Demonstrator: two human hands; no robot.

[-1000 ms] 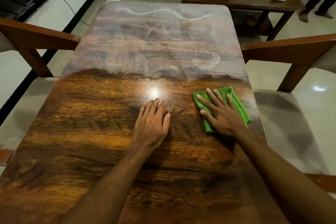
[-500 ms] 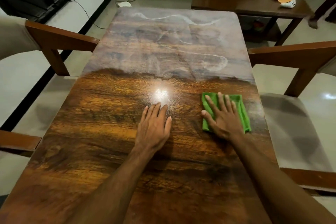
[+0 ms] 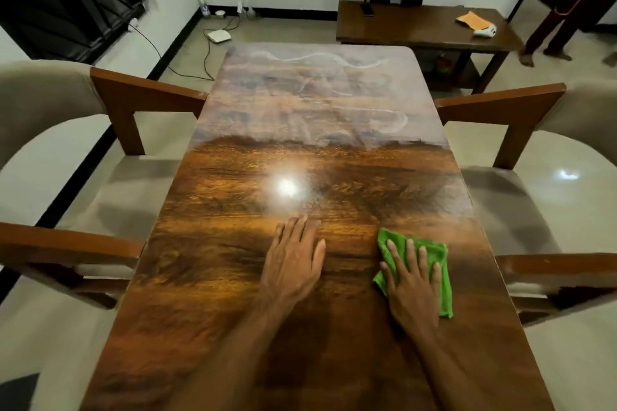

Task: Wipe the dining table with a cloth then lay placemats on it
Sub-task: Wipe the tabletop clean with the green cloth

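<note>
The long wooden dining table runs away from me, glossy near me and hazy with white smear lines on its far half. My right hand lies flat, fingers spread, pressing a green cloth onto the table near its right edge. Flat on the bare wood to the left of it rests my left hand, fingers together, holding nothing. No placemats show on this table.
Wooden chairs with pale cushions stand at the left and right sides. A lower side table beyond carries an orange cloth and a white object. People's legs stand at the back. Cables lie on the floor at far left.
My right hand has dragged the green cloth toward me along the right side. The camera has pulled back and tilted up. My left hand stays planted.
</note>
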